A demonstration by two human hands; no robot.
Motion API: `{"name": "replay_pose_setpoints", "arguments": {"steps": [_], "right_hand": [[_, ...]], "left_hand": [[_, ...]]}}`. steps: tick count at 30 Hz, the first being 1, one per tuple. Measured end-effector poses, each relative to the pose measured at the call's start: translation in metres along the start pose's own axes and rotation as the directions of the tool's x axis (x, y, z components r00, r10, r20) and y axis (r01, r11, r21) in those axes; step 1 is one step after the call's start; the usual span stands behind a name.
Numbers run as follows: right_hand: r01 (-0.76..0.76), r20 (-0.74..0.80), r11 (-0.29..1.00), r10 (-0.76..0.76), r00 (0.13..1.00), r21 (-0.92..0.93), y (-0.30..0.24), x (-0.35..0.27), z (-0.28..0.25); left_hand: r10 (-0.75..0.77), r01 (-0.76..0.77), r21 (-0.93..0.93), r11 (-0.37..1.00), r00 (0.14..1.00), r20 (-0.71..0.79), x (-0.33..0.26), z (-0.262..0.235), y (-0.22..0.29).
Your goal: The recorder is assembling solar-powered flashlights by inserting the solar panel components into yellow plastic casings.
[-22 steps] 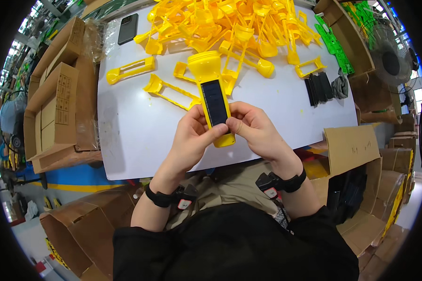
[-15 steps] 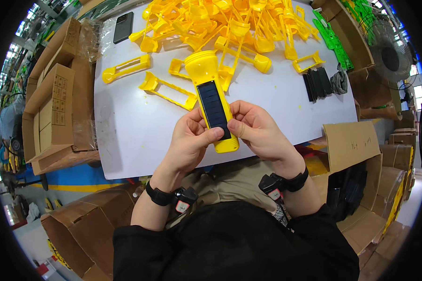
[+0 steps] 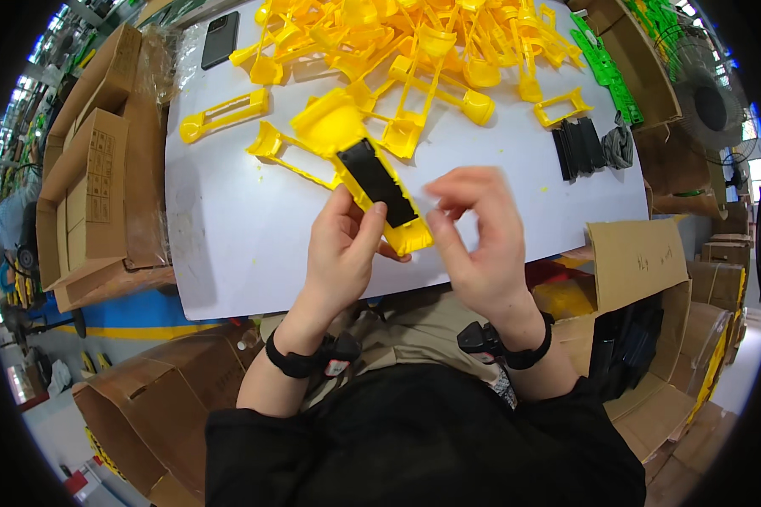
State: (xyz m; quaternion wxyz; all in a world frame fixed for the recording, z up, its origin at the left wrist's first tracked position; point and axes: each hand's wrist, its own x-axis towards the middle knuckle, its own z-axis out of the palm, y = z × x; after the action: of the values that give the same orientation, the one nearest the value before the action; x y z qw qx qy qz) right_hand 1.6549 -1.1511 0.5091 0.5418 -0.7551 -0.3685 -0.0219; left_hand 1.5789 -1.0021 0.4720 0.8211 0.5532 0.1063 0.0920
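My left hand [image 3: 340, 253] grips the lower part of a yellow flashlight housing [image 3: 325, 122], its thumb lying over the lower end. The hollow inner side of the housing faces up, with ragged edges, and a black rectangular panel [image 3: 374, 176] sits in its handle. My right hand [image 3: 484, 241] is just to the right of the housing, apart from it. Its thumb is spread from the bent fingers, which are somewhat blurred, and nothing shows between them. Beyond the housing lies a loose yellow frame piece [image 3: 271, 144] on the white table [image 3: 237, 194].
A large heap of yellow plastic parts [image 3: 448, 51] covers the far side. A black phone [image 3: 220, 40] lies far left. Black strips [image 3: 577, 148] and green parts [image 3: 604, 72] are at the right. Cardboard boxes [image 3: 101, 177] flank the table; a fan [image 3: 706, 101] stands beyond.
The housing has been turned over, from its outer side with the solar panel to its hollow inside, and tilted left. My right hand has let go and moved off to the right.
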Motion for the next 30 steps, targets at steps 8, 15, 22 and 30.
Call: {"name": "replay_pose_setpoints", "arguments": {"steps": [8, 15, 22, 30], "right_hand": [[-0.217, 0.177, 0.976, 0.219, 0.959, -0.031, 0.025, -0.02, 0.02], [-0.197, 0.199, 0.98, 0.199, 0.96, -0.025, 0.018, -0.023, 0.021], [-0.469, 0.309, 0.688, 0.353, 0.883, 0.554, 0.041, -0.024, 0.035], [-0.658, 0.496, 0.581, 0.44, 0.749, 0.479, 0.046, -0.018, 0.023]], "left_hand": [[0.032, -0.03, 0.134, 0.99, 0.999, -0.016, -0.002, 0.001, -0.015], [0.183, -0.167, 0.099, 0.981, 0.966, -0.182, -0.001, -0.005, -0.033], [-0.188, 0.195, -0.361, 0.912, 0.981, 0.056, -0.005, -0.004, -0.035], [0.092, -0.092, -0.005, 0.996, 0.995, -0.042, -0.006, -0.015, -0.038]]}}
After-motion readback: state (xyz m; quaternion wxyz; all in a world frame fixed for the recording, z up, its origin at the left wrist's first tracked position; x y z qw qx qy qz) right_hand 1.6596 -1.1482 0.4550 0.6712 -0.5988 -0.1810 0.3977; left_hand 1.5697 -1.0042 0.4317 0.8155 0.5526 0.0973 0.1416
